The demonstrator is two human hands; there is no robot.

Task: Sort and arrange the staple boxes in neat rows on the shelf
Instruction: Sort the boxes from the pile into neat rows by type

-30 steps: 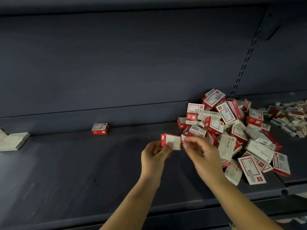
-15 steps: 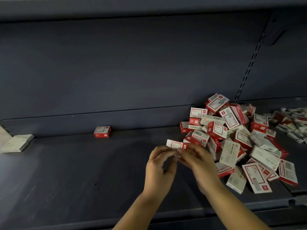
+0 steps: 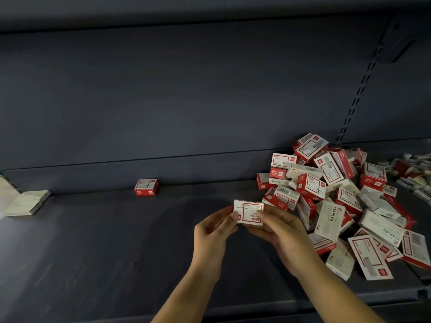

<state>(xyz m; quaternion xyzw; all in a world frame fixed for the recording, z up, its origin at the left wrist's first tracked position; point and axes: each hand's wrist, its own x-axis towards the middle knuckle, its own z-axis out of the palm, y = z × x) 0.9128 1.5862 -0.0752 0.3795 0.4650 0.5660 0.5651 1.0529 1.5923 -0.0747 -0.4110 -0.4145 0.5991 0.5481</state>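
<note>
Left hand (image 3: 213,231) and right hand (image 3: 283,231) both pinch one red-and-white staple box (image 3: 248,212); fingers curled around its edges.

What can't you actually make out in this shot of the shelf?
- Small print on the held box, head view: too small and blurred.
- Lower boxes of the pile: buried under the upper ones.
- Second heap: cut off by the right edge.
- Pale pad: dim, markings unreadable.
</note>
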